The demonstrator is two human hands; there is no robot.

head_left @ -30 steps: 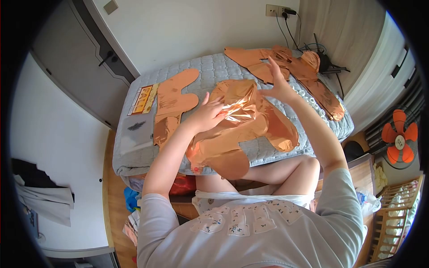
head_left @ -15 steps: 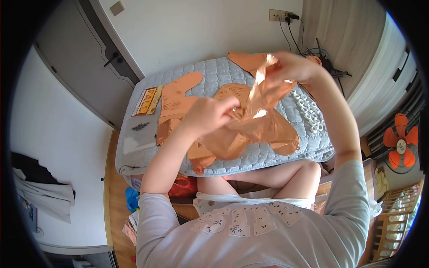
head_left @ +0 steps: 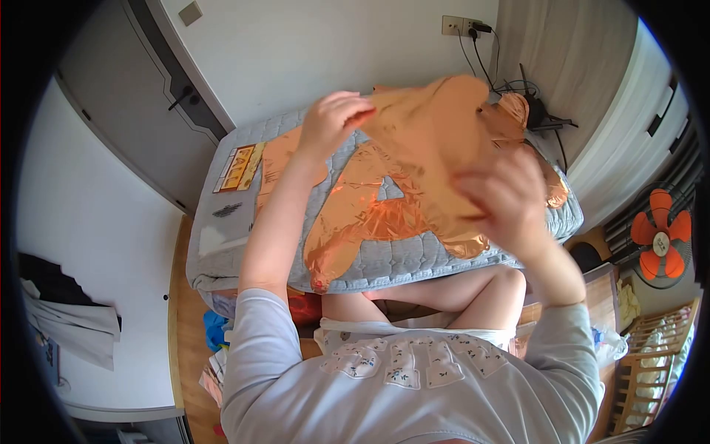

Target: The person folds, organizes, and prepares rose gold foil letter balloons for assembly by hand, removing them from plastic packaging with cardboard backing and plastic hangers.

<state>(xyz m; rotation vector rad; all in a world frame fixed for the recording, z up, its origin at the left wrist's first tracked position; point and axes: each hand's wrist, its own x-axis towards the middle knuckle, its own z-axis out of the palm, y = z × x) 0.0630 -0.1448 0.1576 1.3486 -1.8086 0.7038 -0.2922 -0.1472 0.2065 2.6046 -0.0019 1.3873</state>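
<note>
Raised over the bed is a flat, copper-coloured foil balloon [head_left: 436, 122], stretched between my hands. My left hand [head_left: 334, 124] pinches its left edge. On the lower right edge is my right hand [head_left: 512, 194], slightly blurred, with fingers and thumb closed on the foil. Beneath it lies an uninflated foil balloon shaped like a letter A [head_left: 344, 214], with a triangular hole in the middle. The raised balloon covers part of it. At the left lies another flat foil balloon [head_left: 279, 157], and more copper foil [head_left: 510, 117] is at the far right.
A quilted grey mattress [head_left: 384, 275] bears everything. On its left are a printed card [head_left: 240, 169] and a clear plastic sleeve [head_left: 222, 229]. Cables and a black device [head_left: 543, 115] are behind at the right. An orange-bladed fan [head_left: 660, 237] stands at the right.
The crumpled foil has been spread out into a wide sheet. My left hand moved up and away, my right hand down. The A-shaped balloon shows more fully; the white rings are now hidden.
</note>
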